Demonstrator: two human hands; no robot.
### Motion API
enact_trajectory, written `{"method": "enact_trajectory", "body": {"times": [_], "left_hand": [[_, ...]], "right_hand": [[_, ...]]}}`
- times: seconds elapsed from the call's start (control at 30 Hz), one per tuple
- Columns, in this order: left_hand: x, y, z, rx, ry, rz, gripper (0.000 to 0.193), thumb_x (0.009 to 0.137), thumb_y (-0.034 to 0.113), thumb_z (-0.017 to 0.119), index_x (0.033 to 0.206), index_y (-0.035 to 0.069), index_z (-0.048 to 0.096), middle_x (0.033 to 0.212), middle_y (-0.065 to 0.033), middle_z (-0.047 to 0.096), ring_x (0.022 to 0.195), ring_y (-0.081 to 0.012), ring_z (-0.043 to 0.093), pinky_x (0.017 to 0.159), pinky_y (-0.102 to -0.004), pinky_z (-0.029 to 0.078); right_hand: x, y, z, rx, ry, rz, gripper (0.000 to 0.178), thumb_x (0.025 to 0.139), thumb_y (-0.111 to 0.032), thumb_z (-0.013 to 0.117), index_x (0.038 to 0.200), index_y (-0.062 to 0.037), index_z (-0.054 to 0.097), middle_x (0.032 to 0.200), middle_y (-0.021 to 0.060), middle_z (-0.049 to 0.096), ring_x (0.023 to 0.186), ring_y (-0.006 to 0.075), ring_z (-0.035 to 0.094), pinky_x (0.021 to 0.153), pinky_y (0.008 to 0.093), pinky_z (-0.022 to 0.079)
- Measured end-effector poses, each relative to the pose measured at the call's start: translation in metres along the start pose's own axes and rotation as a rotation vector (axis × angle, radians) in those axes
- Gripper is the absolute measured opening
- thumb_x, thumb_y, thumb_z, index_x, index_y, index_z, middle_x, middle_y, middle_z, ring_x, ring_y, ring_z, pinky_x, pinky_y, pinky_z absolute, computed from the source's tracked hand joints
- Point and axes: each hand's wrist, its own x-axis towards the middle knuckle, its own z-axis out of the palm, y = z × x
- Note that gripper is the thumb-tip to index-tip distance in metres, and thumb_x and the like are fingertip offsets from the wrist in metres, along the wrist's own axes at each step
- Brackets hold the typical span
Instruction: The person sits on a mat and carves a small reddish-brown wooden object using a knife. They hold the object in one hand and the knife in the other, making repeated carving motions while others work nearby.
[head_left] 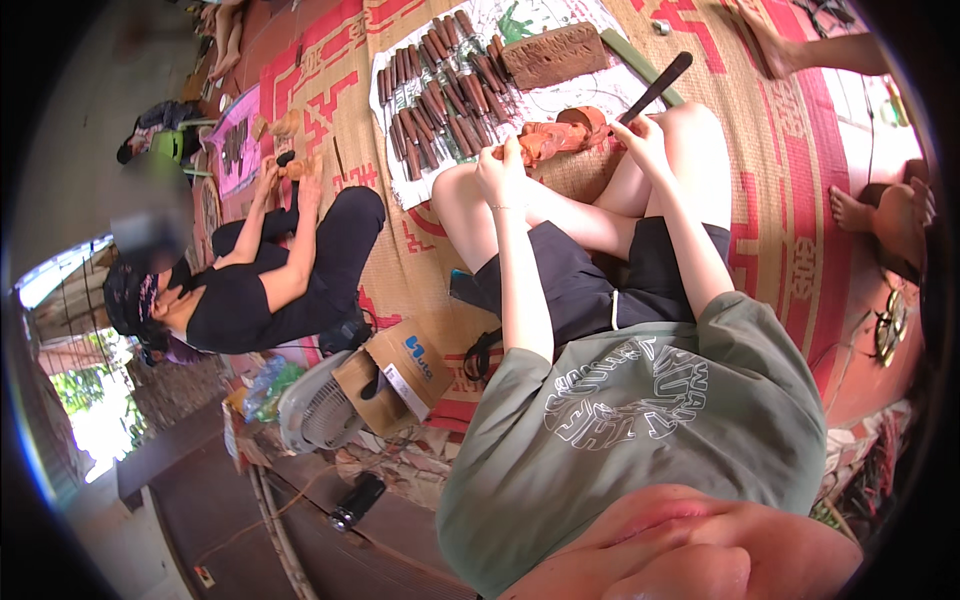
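A reddish-orange carved wooden figure (556, 138) lies level above my crossed legs. My left hand (500, 175) is closed round its left end. At its right end, my right hand (642, 140) is closed on a long black tool (660, 86), slim near my fingers and broader at its far tip. Whether this is a handle or a blade I cannot tell. Beyond my left hand, several wood-handled carving chisels (465, 90) lie in rows on a white printed cloth (400, 188). A rough brown block (556, 57) stands on the cloth, behind the figure.
A co-worker in black (250, 290) sits at the left, handling a small wooden piece (292, 170). A cardboard box (400, 370) and a grey fan (318, 405) stand behind us. Other people's bare feet (775, 50) reach the patterned mat (795, 230) at the right.
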Motion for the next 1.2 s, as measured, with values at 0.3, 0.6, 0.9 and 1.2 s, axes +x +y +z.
{"method": "enact_trajectory", "body": {"times": [0.3,0.6,0.9,1.2], "left_hand": [[-0.001,-0.009,-0.013,-0.249,-0.249,0.090,0.044,0.076,0.024,0.070,0.103,-0.003,0.047,0.094,-0.0142,0.058,0.078,-0.0198,0.059,0.065,-0.0283,0.049],[-0.025,0.008,-0.033,-0.416,-0.306,0.113,0.039,0.080,0.014,0.066,0.109,-0.003,0.047,0.094,-0.0127,0.058,0.072,-0.0133,0.058,0.061,-0.0231,0.049],[-0.011,-0.008,-0.020,-0.243,-0.296,0.268,0.041,0.077,0.013,0.067,0.108,-0.001,0.044,0.101,-0.0159,0.055,0.091,-0.0212,0.056,0.079,-0.0320,0.047],[-0.012,-0.002,-0.002,-0.153,-0.180,0.442,0.035,0.081,0.016,0.061,0.106,-0.003,0.045,0.096,-0.0194,0.056,0.090,-0.0287,0.055,0.083,-0.0359,0.043]], "right_hand": [[-0.005,-0.015,0.001,0.134,0.028,0.007,0.018,0.079,-0.013,0.065,0.093,-0.0043,0.060,0.074,-0.0027,0.058,0.066,0.0039,0.051,0.059,0.0176,0.041],[-0.004,-0.017,0.006,0.278,-0.014,0.034,0.015,0.076,-0.005,0.065,0.090,-0.0042,0.058,0.075,-0.0012,0.060,0.067,0.0055,0.056,0.062,0.0186,0.045],[-0.007,-0.028,0.006,0.204,0.020,0.036,0.016,0.077,-0.009,0.067,0.090,-0.0023,0.059,0.075,0.0027,0.062,0.065,0.0080,0.059,0.059,0.0197,0.048],[-0.022,-0.050,0.024,0.380,-0.038,0.016,0.018,0.080,-0.010,0.065,0.094,-0.0011,0.058,0.083,0.0072,0.063,0.071,0.0128,0.064,0.059,0.0212,0.050]]}}
